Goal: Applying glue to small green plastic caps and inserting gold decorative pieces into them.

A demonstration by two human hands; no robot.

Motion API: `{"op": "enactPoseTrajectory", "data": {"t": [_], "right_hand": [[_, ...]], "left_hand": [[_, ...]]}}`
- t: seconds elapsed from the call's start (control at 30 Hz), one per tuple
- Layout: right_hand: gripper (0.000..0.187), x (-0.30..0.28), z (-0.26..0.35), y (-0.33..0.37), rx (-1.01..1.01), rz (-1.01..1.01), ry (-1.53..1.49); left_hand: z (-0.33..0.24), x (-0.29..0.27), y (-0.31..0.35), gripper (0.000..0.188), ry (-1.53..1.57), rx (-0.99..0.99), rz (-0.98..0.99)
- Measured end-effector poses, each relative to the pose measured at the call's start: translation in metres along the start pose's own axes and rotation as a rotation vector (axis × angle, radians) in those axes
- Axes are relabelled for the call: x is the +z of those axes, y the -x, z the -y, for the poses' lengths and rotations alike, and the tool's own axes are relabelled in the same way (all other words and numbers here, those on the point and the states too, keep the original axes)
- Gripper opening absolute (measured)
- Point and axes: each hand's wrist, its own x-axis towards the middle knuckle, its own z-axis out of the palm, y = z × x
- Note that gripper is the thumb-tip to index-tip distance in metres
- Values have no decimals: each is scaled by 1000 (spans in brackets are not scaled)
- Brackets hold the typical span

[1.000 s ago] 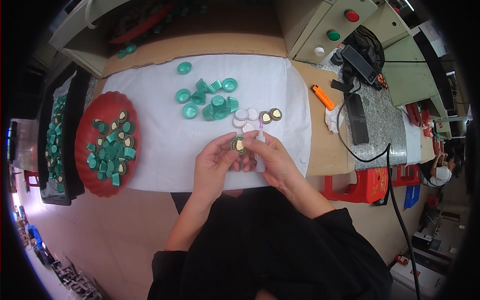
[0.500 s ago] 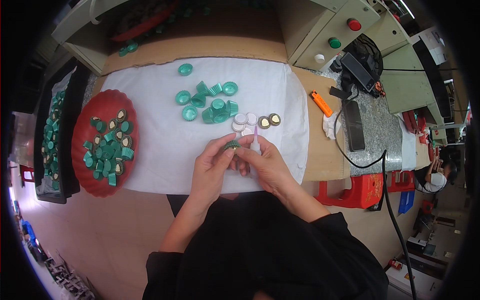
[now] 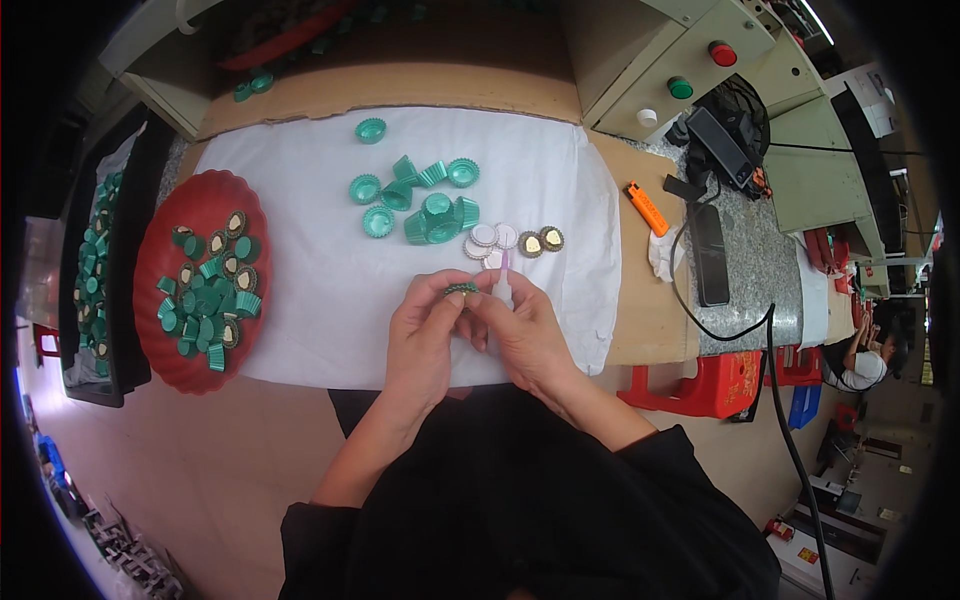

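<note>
One green fluted cup fills the grip of left hand and right hand, which also clasps a bottle.

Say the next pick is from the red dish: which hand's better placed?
Left, probably: the left hand is nearer the red dish; the right hand sits farther across and also holds the purple-tipped bottle. Both touch the green fluted cap, so left would have to let go first.

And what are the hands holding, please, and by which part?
The left hand and right hand pinch a small green fluted cup by its edge; the right hand also holds a white purple-tipped bottle by its body, mostly hidden.
</note>
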Motion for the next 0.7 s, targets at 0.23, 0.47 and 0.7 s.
{"op": "enactPoseTrajectory", "data": {"t": [0.23,0.47,0.7], "right_hand": [[14,3,2,0,6,-10,-6],[14,1,7,-1,8,-18,7],[15,-4,17,2,93,20,-5]], "left_hand": [[0,0,-2,14,-17,17,4],[1,3,-2,17,-33,-4,22],[1,-1,5,31,-212,152,147]]}}
